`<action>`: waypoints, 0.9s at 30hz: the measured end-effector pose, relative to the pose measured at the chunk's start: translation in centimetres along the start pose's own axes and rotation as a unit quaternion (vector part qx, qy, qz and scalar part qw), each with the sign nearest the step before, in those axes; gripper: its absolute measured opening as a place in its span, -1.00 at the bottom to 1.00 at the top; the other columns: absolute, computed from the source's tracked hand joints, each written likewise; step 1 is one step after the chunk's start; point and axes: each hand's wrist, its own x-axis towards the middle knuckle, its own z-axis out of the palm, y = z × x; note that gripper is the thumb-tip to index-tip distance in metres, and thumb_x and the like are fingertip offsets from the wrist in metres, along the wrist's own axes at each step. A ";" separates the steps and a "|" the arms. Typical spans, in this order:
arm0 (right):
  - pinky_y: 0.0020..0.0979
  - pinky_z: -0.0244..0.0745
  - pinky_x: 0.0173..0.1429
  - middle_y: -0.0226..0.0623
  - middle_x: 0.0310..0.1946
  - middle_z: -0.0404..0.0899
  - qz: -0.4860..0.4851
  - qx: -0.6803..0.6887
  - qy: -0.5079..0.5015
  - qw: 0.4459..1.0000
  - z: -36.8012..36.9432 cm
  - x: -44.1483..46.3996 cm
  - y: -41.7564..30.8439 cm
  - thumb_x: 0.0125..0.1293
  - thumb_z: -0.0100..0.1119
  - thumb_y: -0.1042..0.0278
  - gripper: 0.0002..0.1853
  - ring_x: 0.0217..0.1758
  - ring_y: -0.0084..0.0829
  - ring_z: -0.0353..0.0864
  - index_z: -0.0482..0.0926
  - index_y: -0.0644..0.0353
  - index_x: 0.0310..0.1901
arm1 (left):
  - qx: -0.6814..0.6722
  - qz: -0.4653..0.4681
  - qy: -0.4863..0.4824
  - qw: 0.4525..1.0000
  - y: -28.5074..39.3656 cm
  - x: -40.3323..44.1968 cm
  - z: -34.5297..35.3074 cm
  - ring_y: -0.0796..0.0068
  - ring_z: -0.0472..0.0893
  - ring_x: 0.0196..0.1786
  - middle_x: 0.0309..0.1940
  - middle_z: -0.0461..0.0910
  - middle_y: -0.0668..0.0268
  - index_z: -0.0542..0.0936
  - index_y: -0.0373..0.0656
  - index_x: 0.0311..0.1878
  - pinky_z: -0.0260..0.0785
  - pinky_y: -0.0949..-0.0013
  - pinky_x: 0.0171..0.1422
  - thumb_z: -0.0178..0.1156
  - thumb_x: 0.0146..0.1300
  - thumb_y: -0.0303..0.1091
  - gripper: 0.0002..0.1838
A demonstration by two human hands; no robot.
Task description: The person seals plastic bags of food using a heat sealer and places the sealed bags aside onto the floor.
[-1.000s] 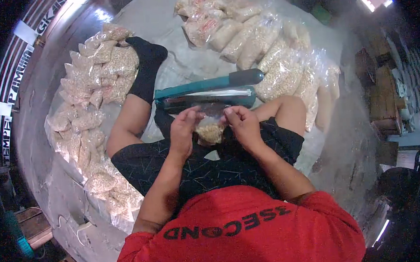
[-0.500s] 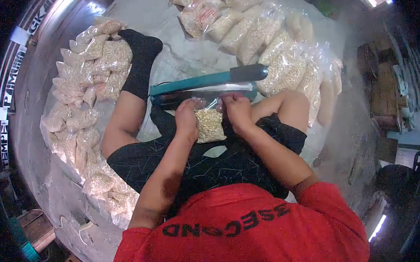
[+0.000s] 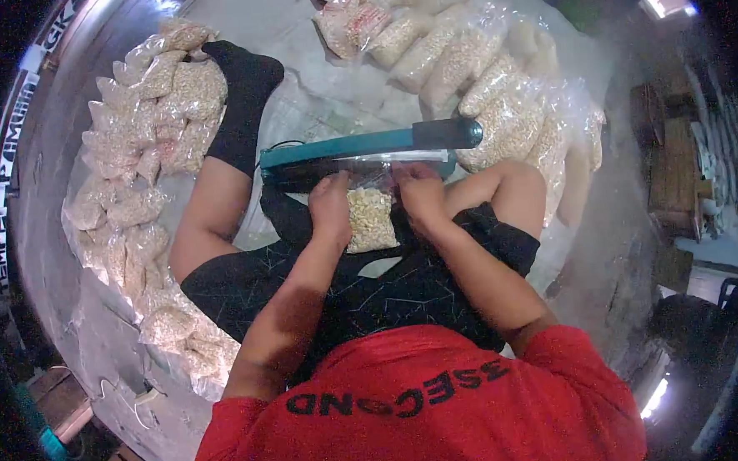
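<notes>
A small clear plastic bag (image 3: 372,222) of pale beans or kernels lies in front of the crossed legs, its filled part towards me. My left hand (image 3: 329,206) pinches the bag's upper left corner. The upper right corner is pinched in my right hand (image 3: 422,198). Between them, the bag's clear top edge reaches the teal impulse sealer (image 3: 344,147), whose long arm has a black handle end (image 3: 447,134). The arm is raised a little above the base. Whether the bag's edge lies fully in the gap is hard to tell.
Several filled bags (image 3: 187,98) are heaped on the left of the pale floor sheet (image 3: 328,91). Larger filled bags (image 3: 505,115) line the right and far side. A socked foot (image 3: 246,74) rests beyond the sealer's left end. Wooden items (image 3: 673,164) stand far right.
Both hands have shifted slightly, bringing the bag's top edge closer against the sealer. The view has moved a little. Both corners stay pinched.
</notes>
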 end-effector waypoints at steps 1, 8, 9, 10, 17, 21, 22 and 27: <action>-0.35 0.51 -0.23 -0.24 -0.39 0.71 -0.068 -0.093 0.026 0.993 -0.7 -0.7 -1.1 0.48 0.25 0.13 -0.65 -0.41 -0.43 0.60 0.71 0.33 -0.22 | -0.007 0.002 0.003 1.000 -0.4 0.3 -0.2 0.38 0.65 -0.16 -0.19 0.69 0.23 0.67 -0.31 -0.09 0.50 0.24 0.00 0.20 0.42 -0.34 -0.79; -0.22 0.55 -0.07 -0.14 -0.30 0.70 -0.380 -0.101 0.111 0.912 -8.4 -5.6 -14.8 0.35 0.37 0.33 -0.86 -0.19 -0.11 0.69 0.68 0.21 -0.22 | 0.055 0.038 0.026 0.997 -1.4 0.7 -0.9 0.45 0.60 -0.14 -0.20 0.71 0.26 0.70 -0.33 -0.10 0.43 0.32 0.04 0.21 0.43 -0.30 -0.75; -0.22 0.55 -0.07 -0.14 -0.30 0.70 -0.381 -0.104 0.116 0.912 -8.9 -4.6 -15.5 0.35 0.37 0.33 -0.86 -0.19 -0.11 0.69 0.68 0.21 -0.22 | 0.100 0.073 0.022 0.992 -1.5 1.1 -0.8 0.45 0.59 -0.15 -0.21 0.70 0.27 0.70 -0.33 -0.12 0.42 0.33 0.03 0.21 0.43 -0.29 -0.74; -0.21 0.54 -0.07 -0.14 -0.30 0.69 -0.406 -0.095 0.157 0.895 -9.1 -3.3 -16.3 0.35 0.37 0.30 -0.85 -0.20 -0.10 0.67 0.68 0.20 -0.23 | 0.098 0.077 0.017 0.992 -1.0 1.0 -0.5 0.45 0.59 -0.15 -0.21 0.70 0.27 0.70 -0.33 -0.12 0.42 0.33 0.03 0.21 0.43 -0.29 -0.74; -0.06 0.48 0.03 -0.07 -0.26 0.67 -0.358 -0.262 0.090 0.892 -8.1 1.7 -11.0 0.39 0.29 0.20 -0.77 -0.10 0.02 0.61 0.70 0.22 -0.24 | 0.087 0.044 0.055 0.994 -0.1 0.0 0.3 0.48 0.58 -0.20 -0.26 0.70 0.27 0.70 -0.33 -0.13 0.43 0.33 -0.01 0.22 0.41 -0.29 -0.74; -0.03 0.45 0.06 -0.01 -0.21 0.66 -0.317 -0.329 0.070 0.887 -7.0 3.0 -7.8 0.45 0.19 0.19 -0.73 -0.09 0.05 0.60 0.69 0.25 -0.21 | 0.085 0.067 0.039 0.993 -0.1 -0.4 0.4 0.52 0.58 -0.21 -0.29 0.70 0.29 0.71 -0.32 -0.13 0.43 0.36 -0.03 0.21 0.40 -0.31 -0.76; -0.03 0.45 0.06 -0.01 -0.21 0.66 -0.317 -0.335 0.065 0.885 -6.8 3.4 -7.0 0.45 0.19 0.19 -0.73 -0.09 0.05 0.60 0.69 0.25 -0.21 | 0.080 0.062 0.041 0.994 0.2 -0.5 0.6 0.52 0.58 -0.21 -0.29 0.70 0.29 0.71 -0.32 -0.13 0.43 0.36 -0.03 0.21 0.40 -0.31 -0.76; 0.06 0.39 0.34 0.20 0.21 0.50 -0.331 -0.386 -0.020 0.861 -7.2 4.6 -5.0 0.50 0.10 0.05 -0.52 0.24 0.21 0.49 0.55 0.29 0.21 | 0.138 0.067 0.085 0.985 1.3 -1.4 1.2 0.53 0.59 -0.22 -0.29 0.72 0.28 0.73 -0.34 -0.15 0.43 0.37 -0.04 0.20 0.40 -0.34 -0.76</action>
